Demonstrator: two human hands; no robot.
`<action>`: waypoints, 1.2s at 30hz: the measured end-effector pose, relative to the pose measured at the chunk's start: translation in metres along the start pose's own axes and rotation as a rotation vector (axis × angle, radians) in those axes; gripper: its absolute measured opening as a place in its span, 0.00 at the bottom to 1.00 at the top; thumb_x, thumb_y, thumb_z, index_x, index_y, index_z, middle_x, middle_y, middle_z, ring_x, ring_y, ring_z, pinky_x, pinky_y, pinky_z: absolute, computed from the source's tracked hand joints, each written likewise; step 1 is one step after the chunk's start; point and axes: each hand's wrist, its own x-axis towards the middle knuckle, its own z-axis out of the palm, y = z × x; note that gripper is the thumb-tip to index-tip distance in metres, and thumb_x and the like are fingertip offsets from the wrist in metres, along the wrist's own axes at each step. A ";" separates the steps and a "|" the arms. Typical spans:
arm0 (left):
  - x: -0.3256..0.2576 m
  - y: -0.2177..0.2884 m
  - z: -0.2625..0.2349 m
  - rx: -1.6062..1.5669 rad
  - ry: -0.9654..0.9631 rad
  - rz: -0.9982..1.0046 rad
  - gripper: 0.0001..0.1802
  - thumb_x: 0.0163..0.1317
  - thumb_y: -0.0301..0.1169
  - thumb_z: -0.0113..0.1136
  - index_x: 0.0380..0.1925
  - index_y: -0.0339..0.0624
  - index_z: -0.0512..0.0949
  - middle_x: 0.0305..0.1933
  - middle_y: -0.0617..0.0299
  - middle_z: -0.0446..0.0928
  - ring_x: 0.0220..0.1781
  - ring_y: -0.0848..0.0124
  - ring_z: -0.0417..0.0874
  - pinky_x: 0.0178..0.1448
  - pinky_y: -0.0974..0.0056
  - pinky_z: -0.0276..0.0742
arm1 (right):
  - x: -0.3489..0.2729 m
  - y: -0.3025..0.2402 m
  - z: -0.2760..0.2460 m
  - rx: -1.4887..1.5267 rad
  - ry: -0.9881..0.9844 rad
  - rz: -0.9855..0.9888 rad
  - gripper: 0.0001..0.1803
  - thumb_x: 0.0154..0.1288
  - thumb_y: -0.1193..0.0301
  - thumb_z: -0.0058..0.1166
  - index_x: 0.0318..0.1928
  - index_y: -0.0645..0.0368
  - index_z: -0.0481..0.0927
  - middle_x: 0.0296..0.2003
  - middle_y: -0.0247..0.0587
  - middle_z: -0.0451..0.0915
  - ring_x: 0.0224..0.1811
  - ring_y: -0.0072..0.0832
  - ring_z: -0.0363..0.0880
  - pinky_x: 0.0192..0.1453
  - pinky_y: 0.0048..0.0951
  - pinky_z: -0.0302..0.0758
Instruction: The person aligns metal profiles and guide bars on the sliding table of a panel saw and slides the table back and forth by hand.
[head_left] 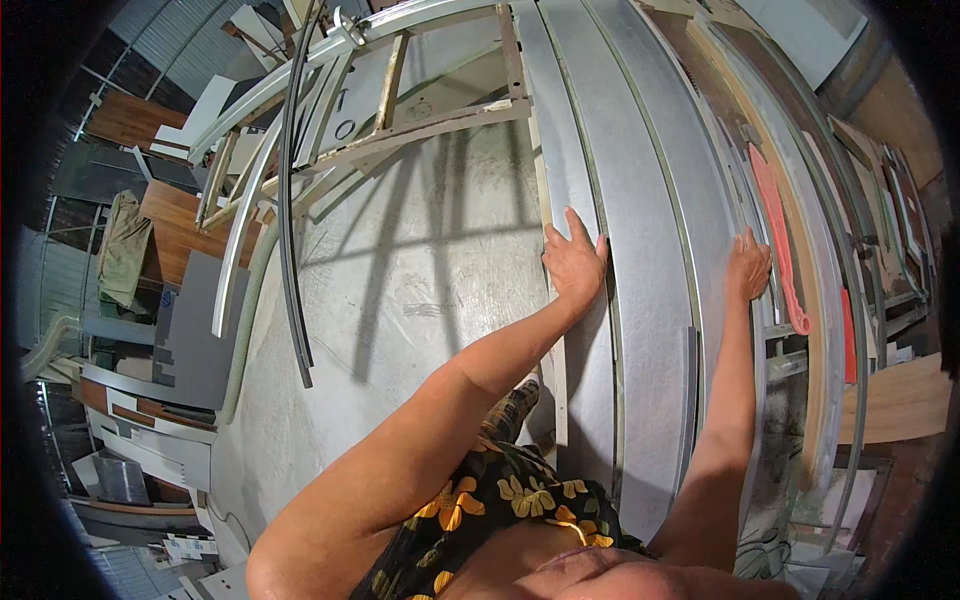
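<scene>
Long silver metal panels [655, 190] lie side by side on a frame, with narrow gaps between them. My left hand [577, 258] rests on the left panel [585, 360], fingers spread and thumb apart. Across from it, my right hand [748, 268] is at the outer edge of the right panel, its bent fingers close together and closed over that edge. The undersides of its fingers are hidden. Beside the right hand lies a long pink-red strip [777, 235]. A narrow grey metal strip [689, 400] lies along the panel near my right forearm.
A welded metal frame [440, 122] stands beyond the concrete floor [400, 270], with dark curved bars [292, 220] hanging at its left. Boards and offcuts [185, 340] are stacked along the left. More long strips and boards [905, 400] line the right side.
</scene>
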 end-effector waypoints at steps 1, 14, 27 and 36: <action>0.002 0.000 0.000 0.003 -0.003 0.002 0.44 0.60 0.48 0.61 0.71 0.43 0.53 0.63 0.31 0.59 0.54 0.44 0.73 0.56 0.48 0.70 | 0.006 -0.004 0.004 -0.002 -0.003 -0.001 0.20 0.66 0.56 0.55 0.57 0.38 0.77 0.41 0.44 0.76 0.48 0.44 0.76 0.49 0.46 0.75; 0.025 0.004 0.003 -0.036 0.001 0.041 0.43 0.60 0.44 0.62 0.70 0.41 0.53 0.63 0.28 0.57 0.54 0.41 0.71 0.57 0.45 0.69 | 0.074 -0.080 0.034 0.007 -0.022 0.039 0.17 0.66 0.57 0.55 0.55 0.36 0.78 0.44 0.45 0.77 0.51 0.44 0.76 0.49 0.46 0.76; 0.054 0.007 0.003 -0.075 -0.051 0.031 0.43 0.60 0.44 0.62 0.71 0.44 0.52 0.65 0.27 0.56 0.56 0.38 0.69 0.60 0.44 0.66 | 0.126 -0.134 0.068 0.083 0.070 0.089 0.25 0.61 0.58 0.62 0.54 0.58 0.75 0.48 0.50 0.77 0.55 0.47 0.75 0.53 0.49 0.74; 0.082 0.007 0.005 -0.089 -0.016 0.035 0.41 0.61 0.44 0.61 0.69 0.43 0.55 0.62 0.25 0.58 0.58 0.37 0.69 0.61 0.43 0.66 | 0.113 -0.098 0.044 -0.074 -0.007 -0.073 0.32 0.58 0.49 0.59 0.60 0.50 0.75 0.51 0.52 0.76 0.57 0.48 0.74 0.55 0.50 0.72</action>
